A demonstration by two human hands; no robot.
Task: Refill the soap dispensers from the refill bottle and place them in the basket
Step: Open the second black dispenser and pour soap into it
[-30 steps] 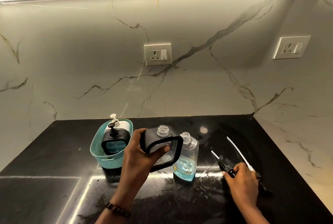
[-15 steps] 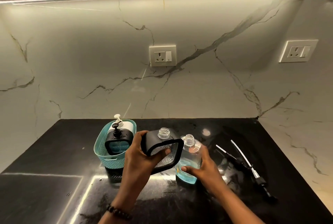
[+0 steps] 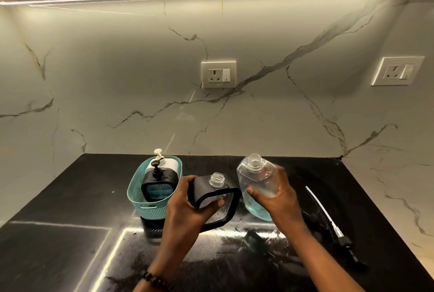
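Observation:
My left hand (image 3: 190, 207) grips a black-framed clear soap dispenser (image 3: 217, 195) with its neck open, tilted above the counter. My right hand (image 3: 277, 197) holds the clear refill bottle (image 3: 256, 181), uncapped, lifted off the counter with blue liquid low in it, just right of the dispenser. A teal basket (image 3: 138, 197) stands to the left, holding a black dispenser (image 3: 157, 186) with its pump on and a white dispenser (image 3: 164, 162) behind it.
Two pump heads with long tubes (image 3: 328, 221) lie on the black counter (image 3: 70, 197) to the right. A marble backsplash with two sockets (image 3: 218, 74) rises behind. The counter's right edge meets a marble side wall.
My right hand left the pump heads, took hold of the refill bottle and raised it off the counter beside the dispenser. My left hand kept holding the dispenser.

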